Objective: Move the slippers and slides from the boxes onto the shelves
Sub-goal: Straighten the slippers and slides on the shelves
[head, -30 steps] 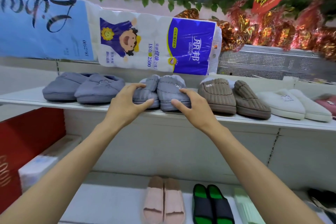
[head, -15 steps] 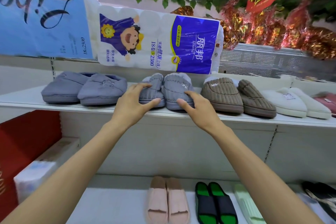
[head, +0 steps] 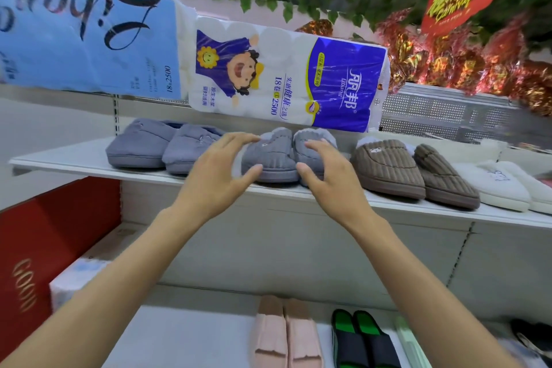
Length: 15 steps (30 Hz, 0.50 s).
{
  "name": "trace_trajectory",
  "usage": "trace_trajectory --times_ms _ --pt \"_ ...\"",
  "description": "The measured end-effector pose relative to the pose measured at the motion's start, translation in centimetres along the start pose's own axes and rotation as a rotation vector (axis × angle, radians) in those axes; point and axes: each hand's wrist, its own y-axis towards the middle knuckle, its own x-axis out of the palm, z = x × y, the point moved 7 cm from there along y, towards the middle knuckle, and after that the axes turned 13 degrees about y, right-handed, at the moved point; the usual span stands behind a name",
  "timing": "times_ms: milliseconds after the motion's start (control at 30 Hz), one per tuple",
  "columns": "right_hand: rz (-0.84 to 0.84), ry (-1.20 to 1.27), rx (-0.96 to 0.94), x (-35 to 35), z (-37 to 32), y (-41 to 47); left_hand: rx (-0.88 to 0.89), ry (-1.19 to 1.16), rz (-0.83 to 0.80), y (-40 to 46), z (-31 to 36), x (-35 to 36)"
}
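Both hands have been lifted off the grey ribbed slippers (head: 280, 158) since the earlier frame. Left hand (head: 219, 173) and right hand (head: 331, 179) are held open, fingers spread, just in front of that pair, nothing gripped. Pair is set on the upper shelf (head: 89, 163), toes outward. Plain grey slippers (head: 167, 146) are seen left of it, brown ribbed slippers (head: 412, 170) right. Tissue pack (head: 286, 78) is seen above, behind.

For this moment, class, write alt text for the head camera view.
Two open hands, left hand and right hand, hover at a grey ribbed slipper pair on a white shelf, between plain grey and brown pairs.
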Motion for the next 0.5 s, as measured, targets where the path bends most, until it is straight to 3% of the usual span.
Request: trace_trajectory --times_ms 200,300,400,500 --pt "-0.185 0.055 -0.156 8.7 -7.2 1.8 -0.297 0.012 0.219 -0.8 -10.7 -6.2" --pt "-0.253 0.050 -0.093 12.2 -7.6 3.5 -0.430 0.079 0.149 -1.6 -15.4 -6.5" --pt "-0.301 0.053 0.012 14.8 -7.0 4.4 -0.426 0.097 0.049 -2.4 -17.5 -6.1" --pt "-0.324 0.071 0.051 16.8 -6.8 4.4 -0.425 0.111 0.055 -2.8 -18.5 -6.4"
